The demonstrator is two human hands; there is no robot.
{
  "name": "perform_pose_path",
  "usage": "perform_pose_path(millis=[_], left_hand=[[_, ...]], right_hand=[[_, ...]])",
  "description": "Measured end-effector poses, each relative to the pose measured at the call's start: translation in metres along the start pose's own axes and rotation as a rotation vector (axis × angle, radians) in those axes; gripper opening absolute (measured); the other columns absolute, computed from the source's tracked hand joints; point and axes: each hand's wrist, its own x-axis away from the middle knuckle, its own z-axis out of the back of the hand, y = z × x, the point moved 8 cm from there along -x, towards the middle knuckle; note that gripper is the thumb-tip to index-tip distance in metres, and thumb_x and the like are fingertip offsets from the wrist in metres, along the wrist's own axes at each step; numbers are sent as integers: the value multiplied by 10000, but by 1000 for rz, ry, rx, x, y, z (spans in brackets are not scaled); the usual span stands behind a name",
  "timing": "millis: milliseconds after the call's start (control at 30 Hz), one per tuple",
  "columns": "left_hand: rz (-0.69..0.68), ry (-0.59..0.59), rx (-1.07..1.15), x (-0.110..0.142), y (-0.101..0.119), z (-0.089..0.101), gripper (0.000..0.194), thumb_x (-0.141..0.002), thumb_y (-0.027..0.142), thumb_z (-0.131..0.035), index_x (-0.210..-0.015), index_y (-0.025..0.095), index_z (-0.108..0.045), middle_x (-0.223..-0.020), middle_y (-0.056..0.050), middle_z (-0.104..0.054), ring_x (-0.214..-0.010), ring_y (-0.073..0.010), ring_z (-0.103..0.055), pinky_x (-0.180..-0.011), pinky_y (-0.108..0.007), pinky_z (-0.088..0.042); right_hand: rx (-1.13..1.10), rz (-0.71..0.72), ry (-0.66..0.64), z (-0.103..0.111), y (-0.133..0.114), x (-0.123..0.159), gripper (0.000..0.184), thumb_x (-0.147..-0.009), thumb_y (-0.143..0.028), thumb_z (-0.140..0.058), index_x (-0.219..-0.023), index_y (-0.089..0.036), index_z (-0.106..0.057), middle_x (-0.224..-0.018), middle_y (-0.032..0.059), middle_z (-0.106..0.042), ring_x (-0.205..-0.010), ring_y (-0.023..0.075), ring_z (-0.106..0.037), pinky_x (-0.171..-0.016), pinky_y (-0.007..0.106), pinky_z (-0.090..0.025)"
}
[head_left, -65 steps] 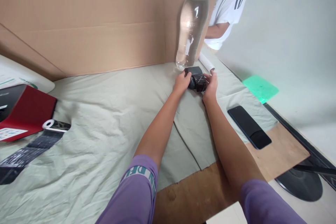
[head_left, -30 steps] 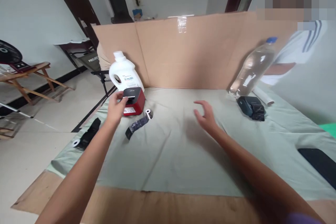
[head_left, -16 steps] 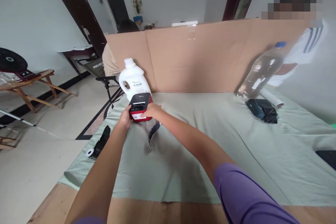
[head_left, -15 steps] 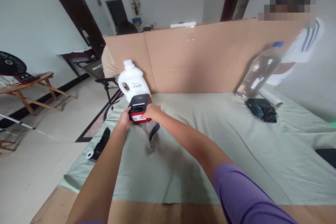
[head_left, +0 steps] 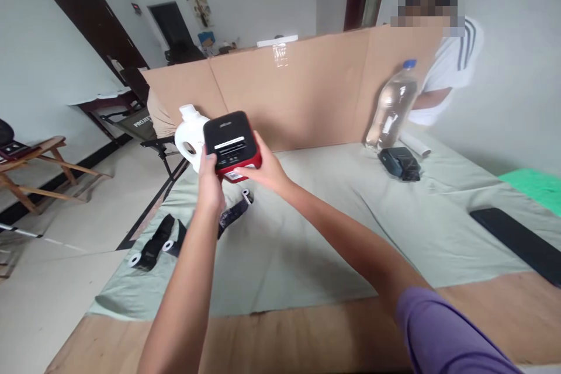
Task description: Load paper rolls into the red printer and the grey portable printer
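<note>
Both my hands hold a small red-and-black label printer (head_left: 231, 139) up off the table, its dark top with a slot tilted toward me. My left hand (head_left: 211, 181) grips its left side, thumb on the top edge. My right hand (head_left: 268, 166) wraps its right side, thumb along the labelled front. Below it on the green cloth (head_left: 307, 222) lies a partly unrolled black paper roll (head_left: 234, 213). Left of my left forearm lie another black roll (head_left: 151, 248) and a smaller one (head_left: 173, 245), partly hidden by the arm.
A white jug (head_left: 190, 134) stands behind the printer against a cardboard screen (head_left: 307, 93). At the right are a water bottle (head_left: 392, 108), a dark device (head_left: 400, 163), a white tube (head_left: 415, 143) and a phone (head_left: 517, 242). A person (head_left: 451, 64) is behind the screen.
My hands left the dark device at the right, went left and took hold of the label printer. Since half a second ago it has risen off the cloth. The view has shifted too.
</note>
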Motion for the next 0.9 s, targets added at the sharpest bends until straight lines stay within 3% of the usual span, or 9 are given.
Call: perform_pose_path(millis=[67,167,233,333,433,633,900], left_hand=[[-114,-76,28,31,0,-44,548,-965,365,-495,-1504,271,-470,-1608,35,-413,-1522,-234,-314,-1261,-382,-262],[-19,-201,36,84,-37,-99,655,-928,469,-539,-1546,296,-411,-1646,41,-337,-1553,-223,-237,-1276,-349,-216],[85,-286,41,118,-68,-126,721,-894,511,-564,-1564,318,-380,-1642,32,-349,-1544,-231,-263,-1263,-337,-247],[170,-370,59,155,-100,-150,778,-885,513,-582,-1592,327,-317,-1662,18,-304,-1544,-239,-261,-1262,-343,-245],[159,-396,84,170,-112,-157,779,-914,467,-567,-1613,322,-256,-1686,20,-234,-1558,-230,-216,-1276,-351,-204],[63,-382,116,171,-113,-148,745,-957,412,-538,-1623,319,-217,-1701,42,-170,-1575,-214,-138,-1294,-356,-141],[102,-344,99,175,-130,-139,742,-963,397,-543,-1623,322,-213,-1699,37,-180,-1572,-218,-155,-1296,-377,-146]], right_hand=[[-32,-6,89,42,4,37,1042,-732,-450,-818,-1592,-312,-247,-1539,48,-479,-1405,307,-467,-1150,457,-415],[61,-58,284,108,21,104,998,-697,-502,-830,-1547,-301,-346,-1513,86,-490,-1402,325,-454,-1172,479,-379],[164,-117,355,142,34,144,921,-710,-529,-817,-1504,-286,-417,-1456,114,-524,-1367,342,-474,-1167,520,-369],[267,-177,374,172,49,184,857,-741,-546,-791,-1478,-275,-447,-1399,135,-548,-1315,350,-503,-1147,556,-375],[289,-168,374,181,58,198,875,-744,-557,-788,-1486,-262,-431,-1386,140,-545,-1307,350,-503,-1139,562,-379],[257,-109,332,171,70,194,927,-745,-542,-805,-1519,-249,-388,-1416,141,-525,-1326,346,-487,-1147,555,-367],[249,-167,289,163,87,199,937,-756,-544,-803,-1529,-242,-367,-1446,152,-499,-1363,348,-463,-1167,571,-347]])
